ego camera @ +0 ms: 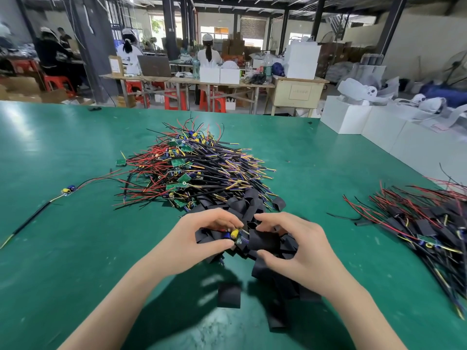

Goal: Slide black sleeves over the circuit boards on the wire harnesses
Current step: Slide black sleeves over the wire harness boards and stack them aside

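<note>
At the near edge of the green counter [75,152], my left hand [197,238] has its grip pinched narrow on a small circuit board [236,234] with a yellow and a blue part on it, thumb below and fingertips above. My right hand [298,243] grips a black sleeve [264,241] between thumb and curled fingers, its mouth just beside the board's end; I cannot tell whether the board has entered it. Both hands work above a heap of loose black sleeves [252,205] that spreads toward me, with one single sleeve [229,296] lying flat on the counter between my forearms. Beyond the heap rises a large pile of wire harnesses [192,170], red, black, yellow and purple leads tangled round bare green boards. To the right, well apart, lies a second pile of harnesses [424,223], with black sleeves among its wires. To the left, one lone harness [67,190] lies stretched across the counter, its board uncovered. White boxes [353,117] line the counter's far right edge. Behind, people sit at wooden tables [184,83] with red stools [174,99] beneath them.
</note>
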